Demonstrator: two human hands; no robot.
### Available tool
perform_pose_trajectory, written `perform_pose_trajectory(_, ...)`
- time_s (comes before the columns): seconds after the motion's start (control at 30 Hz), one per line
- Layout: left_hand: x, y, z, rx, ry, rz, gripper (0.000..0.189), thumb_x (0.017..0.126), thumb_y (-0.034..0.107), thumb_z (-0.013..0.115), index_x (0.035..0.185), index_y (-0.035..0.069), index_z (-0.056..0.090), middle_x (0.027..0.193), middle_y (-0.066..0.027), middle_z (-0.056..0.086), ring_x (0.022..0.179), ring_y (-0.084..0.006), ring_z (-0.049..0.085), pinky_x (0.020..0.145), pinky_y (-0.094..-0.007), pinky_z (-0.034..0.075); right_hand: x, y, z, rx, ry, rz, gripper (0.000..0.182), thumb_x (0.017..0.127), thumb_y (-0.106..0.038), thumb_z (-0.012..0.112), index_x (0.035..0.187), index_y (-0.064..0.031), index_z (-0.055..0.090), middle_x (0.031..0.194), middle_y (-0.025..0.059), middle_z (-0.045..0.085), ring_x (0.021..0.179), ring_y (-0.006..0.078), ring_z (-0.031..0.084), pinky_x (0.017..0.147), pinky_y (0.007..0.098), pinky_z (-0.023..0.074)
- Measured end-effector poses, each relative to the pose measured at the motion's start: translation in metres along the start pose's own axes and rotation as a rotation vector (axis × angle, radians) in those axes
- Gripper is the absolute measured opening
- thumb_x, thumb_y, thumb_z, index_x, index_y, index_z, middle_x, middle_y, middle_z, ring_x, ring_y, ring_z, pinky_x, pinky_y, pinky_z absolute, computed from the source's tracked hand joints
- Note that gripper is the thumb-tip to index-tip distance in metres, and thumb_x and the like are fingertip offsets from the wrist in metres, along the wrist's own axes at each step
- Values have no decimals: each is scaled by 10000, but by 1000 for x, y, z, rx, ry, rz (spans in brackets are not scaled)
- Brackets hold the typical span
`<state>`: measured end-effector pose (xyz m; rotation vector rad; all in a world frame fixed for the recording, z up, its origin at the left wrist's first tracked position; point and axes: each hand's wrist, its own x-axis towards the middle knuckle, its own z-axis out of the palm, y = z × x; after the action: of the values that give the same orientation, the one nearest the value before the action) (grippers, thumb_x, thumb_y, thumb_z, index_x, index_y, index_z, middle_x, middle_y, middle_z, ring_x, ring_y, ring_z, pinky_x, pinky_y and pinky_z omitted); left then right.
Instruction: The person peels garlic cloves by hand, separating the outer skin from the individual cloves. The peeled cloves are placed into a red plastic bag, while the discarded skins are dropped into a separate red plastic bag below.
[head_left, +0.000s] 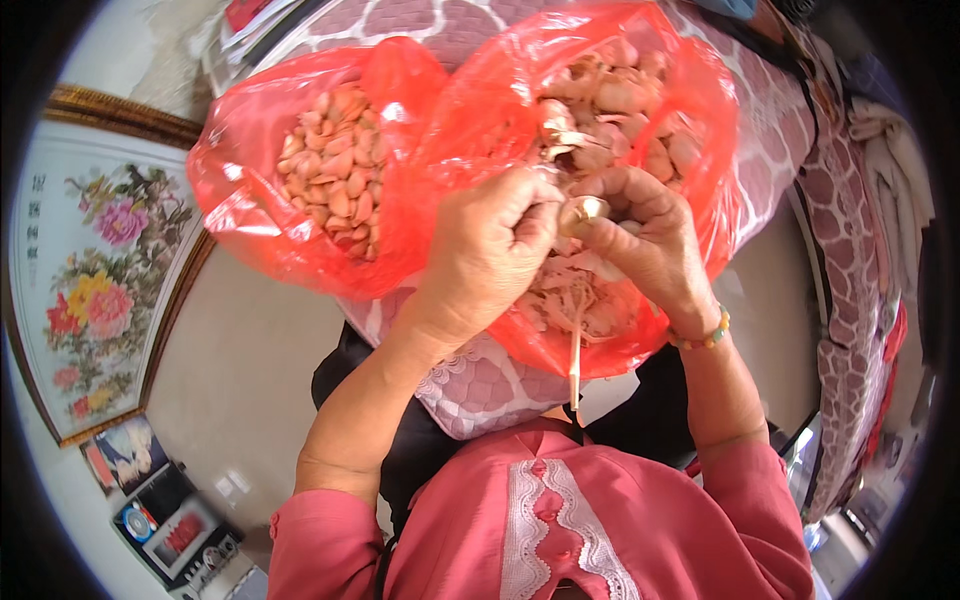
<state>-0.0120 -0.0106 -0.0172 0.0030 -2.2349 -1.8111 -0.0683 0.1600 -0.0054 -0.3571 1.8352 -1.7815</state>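
My right hand (645, 232) holds a pale garlic clove or small bulb (583, 213) between thumb and fingers. Its near side is touched by my left hand (499, 244), whose fingertips are pinched at the clove's left edge; what lies between them is too small to tell. Both hands are above a red plastic bag (701, 97) with garlic bulbs (622, 94) at its far side. Papery garlic skins and stalks (577, 300) lie nearer me, one long dry stalk hanging over the bag's edge. To the left, a second red bag (240, 157) holds many peeled garlic cloves (337, 165).
Both bags rest on a surface covered by a mauve quilted cloth (487, 390) with a white pattern. A framed flower picture (105, 277) stands at the left. Matching patterned fabric (847, 360) runs down the right side. Papers (259, 34) lie at the top left.
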Motion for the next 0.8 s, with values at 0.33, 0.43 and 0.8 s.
perform_pose_trajectory(0.33,3,-5,-1,184,-41,31,54,897,-46,572,903,-3,605,711,-5,597,628,-42,536,549,-211,454,-8,-6,-5,318,-133,-131,196,894,-11,636,1073,-5,559,1006,48,654,932,113,640,821,257,531)
perform_pose_trajectory(0.43,5,-2,-4,202,-81,34,57,886,-17,606,939,0,599,765,-32,618,639,-96,567,572,-249,473,-8,-2,-7,313,-103,-177,207,897,-20,637,1085,-8,551,1016,52,656,932,120,642,804,263,540)
perform_pose_trajectory(0.8,-4,6,2,99,-41,137,133,853,-3,647,968,2,580,808,-89,643,672,-177,647,588,-294,509,-7,-6,3,172,48,-82,175,905,-52,647,1047,-6,555,959,49,659,892,95,640,736,222,525)
